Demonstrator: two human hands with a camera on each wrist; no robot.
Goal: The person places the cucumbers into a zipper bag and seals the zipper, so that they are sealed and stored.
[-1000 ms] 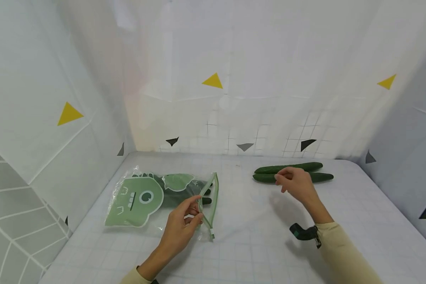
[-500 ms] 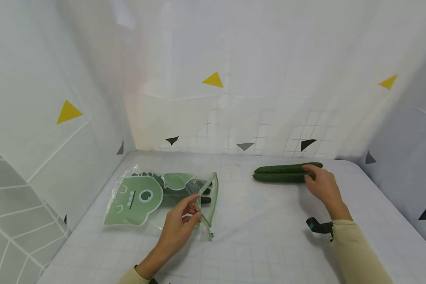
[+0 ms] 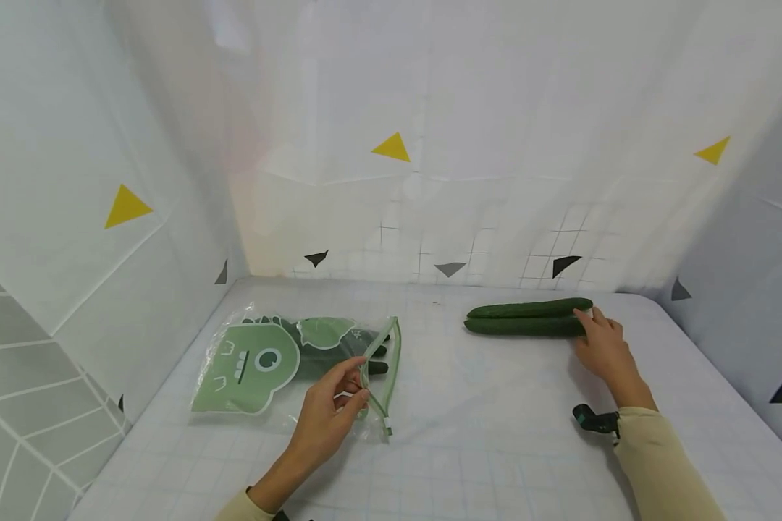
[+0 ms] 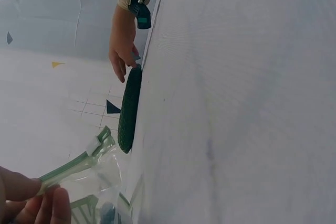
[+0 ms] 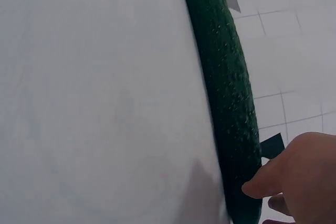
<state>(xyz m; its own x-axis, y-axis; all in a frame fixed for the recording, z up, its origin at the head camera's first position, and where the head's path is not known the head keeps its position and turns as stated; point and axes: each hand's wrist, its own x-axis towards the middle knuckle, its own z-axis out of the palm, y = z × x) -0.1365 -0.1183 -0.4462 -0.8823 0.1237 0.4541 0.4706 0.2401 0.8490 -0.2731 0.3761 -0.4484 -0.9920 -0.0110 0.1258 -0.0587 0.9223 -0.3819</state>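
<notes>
My left hand pinches the green zip edge of a clear plastic zip bag with a green monster print; the left wrist view shows thumb and fingers on that zip strip. Dark green cucumbers lie inside, their ends showing at the parted mouth. On the right, two long cucumbers lie side by side, a rear cucumber and a front cucumber. My right hand grips the front one near its right end. In the right wrist view the thumb presses on its skin.
The table has a white, faintly gridded cover. White sheets with yellow and black triangles rise behind it and at both sides. A dark wrist camera sticks out from the right sleeve.
My right hand has moved right along the cucumbers, from above their middle to the right end of the front one. The left hand and the bag have stayed nearly still.
</notes>
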